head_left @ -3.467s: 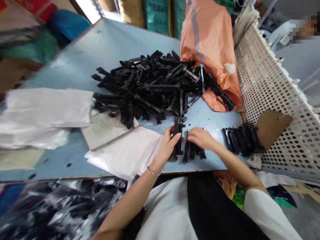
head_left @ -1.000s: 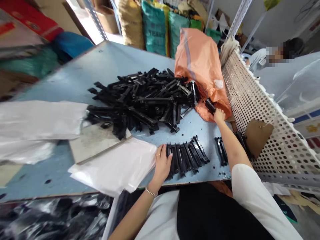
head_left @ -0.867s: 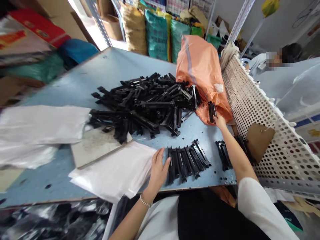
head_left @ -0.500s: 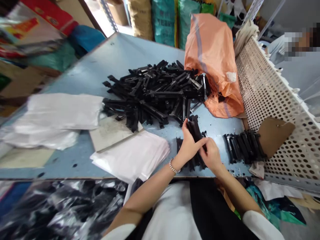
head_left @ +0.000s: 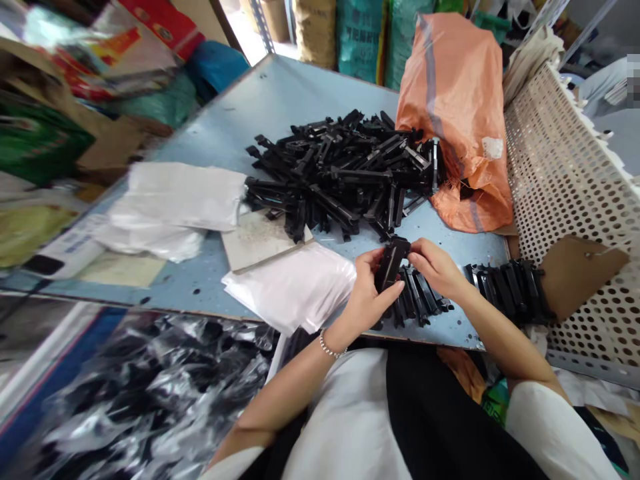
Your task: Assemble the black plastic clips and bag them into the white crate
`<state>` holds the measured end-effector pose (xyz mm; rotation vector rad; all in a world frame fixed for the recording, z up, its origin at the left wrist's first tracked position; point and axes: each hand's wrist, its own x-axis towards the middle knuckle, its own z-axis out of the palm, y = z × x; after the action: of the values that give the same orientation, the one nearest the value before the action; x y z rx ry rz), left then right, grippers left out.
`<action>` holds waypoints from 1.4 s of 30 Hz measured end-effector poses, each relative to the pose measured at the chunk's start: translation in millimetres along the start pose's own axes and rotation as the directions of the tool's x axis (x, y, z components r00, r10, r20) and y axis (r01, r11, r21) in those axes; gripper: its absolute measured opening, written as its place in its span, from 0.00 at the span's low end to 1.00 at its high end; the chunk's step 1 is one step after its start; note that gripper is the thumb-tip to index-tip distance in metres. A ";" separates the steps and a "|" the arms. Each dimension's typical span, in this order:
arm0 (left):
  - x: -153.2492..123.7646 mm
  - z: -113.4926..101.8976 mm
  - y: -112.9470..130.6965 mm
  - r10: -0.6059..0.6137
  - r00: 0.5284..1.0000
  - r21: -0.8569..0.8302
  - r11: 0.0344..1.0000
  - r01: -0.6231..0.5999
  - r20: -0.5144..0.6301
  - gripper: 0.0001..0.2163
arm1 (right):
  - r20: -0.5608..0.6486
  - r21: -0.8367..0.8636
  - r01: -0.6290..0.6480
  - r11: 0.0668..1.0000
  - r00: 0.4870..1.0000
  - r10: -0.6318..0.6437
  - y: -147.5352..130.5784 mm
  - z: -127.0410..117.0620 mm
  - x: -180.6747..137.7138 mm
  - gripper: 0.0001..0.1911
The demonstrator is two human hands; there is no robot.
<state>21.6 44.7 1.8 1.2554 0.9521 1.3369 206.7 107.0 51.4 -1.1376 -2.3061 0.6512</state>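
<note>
both hands [head_left: 400,277] hold black part [head_left: 391,263], long axis pointing away.

No lettering can be read anywhere. Well beyond the left hand [head_left: 367,293], printing on the red carton [head_left: 155,20] and the stacked coloured packaging [head_left: 107,57] at the far left edge is blurred past reading. Dark print on the teal woven sack [head_left: 357,30] behind the table is too faint to make out, and the white patch [head_left: 491,147] on the orange sack [head_left: 453,113], beyond the right hand [head_left: 435,267], shows no legible marks.
</note>
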 end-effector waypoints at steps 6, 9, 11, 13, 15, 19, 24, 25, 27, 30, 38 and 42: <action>2.9 -8.4 13.8 -0.243 0.964 -0.238 0.935 0.263 0.112 0.34 | 0.020 -0.416 0.216 0.883 0.973 -0.229 -7.4 -7.9 1.1 0.18; 3.9 -8.0 19.8 -0.386 0.901 -0.330 0.839 0.433 0.200 0.32 | 0.149 -0.570 0.365 0.736 0.927 -0.345 -1.0 -15.6 1.4 0.18; 2.1 -3.2 20.6 -0.412 0.888 -0.338 0.821 0.459 0.205 0.32 | 0.184 -0.543 0.388 0.745 0.920 -0.346 4.9 -14.3 1.3 0.21; -0.7 4.1 18.3 -0.384 0.913 -0.314 0.857 0.409 0.140 0.32 | 0.122 -0.427 0.301 0.853 0.954 -0.275 8.8 -5.3 0.6 0.26; -2.3 10.1 13.7 -0.319 0.947 -0.267 0.910 0.319 0.043 0.32 | 0.014 -0.207 0.078 0.975 0.997 -0.076 9.0 8.2 -0.5 0.32; 2.3 7.0 5.3 -0.314 0.949 -0.259 0.915 0.311 0.028 0.31 | 0.085 0.084 -0.237 0.968 0.969 0.230 4.1 19.8 -0.8 0.36; 11.9 -9.6 15.3 -0.453 0.879 -0.319 0.820 0.476 0.147 0.31 | 0.169 -0.269 0.119 0.956 0.983 -0.075 4.5 -13.3 10.1 0.24; 12.7 -10.7 18.9 -0.480 0.859 -0.318 0.798 0.512 0.180 0.30 | 0.226 -0.277 0.180 0.944 0.967 -0.118 5.5 -20.0 13.0 0.22; 12.6 -9.5 24.3 -0.512 0.827 -0.313 0.766 0.562 0.234 0.29 | 0.307 -0.205 0.229 0.951 0.938 -0.160 7.9 -27.0 17.8 0.21; 10.8 -3.6 22.7 -0.504 0.829 -0.308 0.770 0.559 0.245 0.29 | 0.255 0.015 0.053 0.998 0.965 -0.055 11.5 -18.1 19.7 0.25; 18.7 -12.7 -3.1 -0.406 0.914 -0.259 0.884 0.390 -0.007 0.26 | 0.173 0.125 -0.141 0.982 0.978 0.119 -11.6 25.5 -15.7 0.32; 17.5 -17.3 -2.2 -0.364 0.931 -0.200 0.914 0.352 -0.026 0.25 | 0.219 0.002 -0.051 0.999 0.974 0.049 -39.0 41.8 -41.3 0.23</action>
<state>6.1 63.9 0.3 0.8459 1.0145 1.1496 180.6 43.8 34.0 -1.1751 -2.4610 0.8416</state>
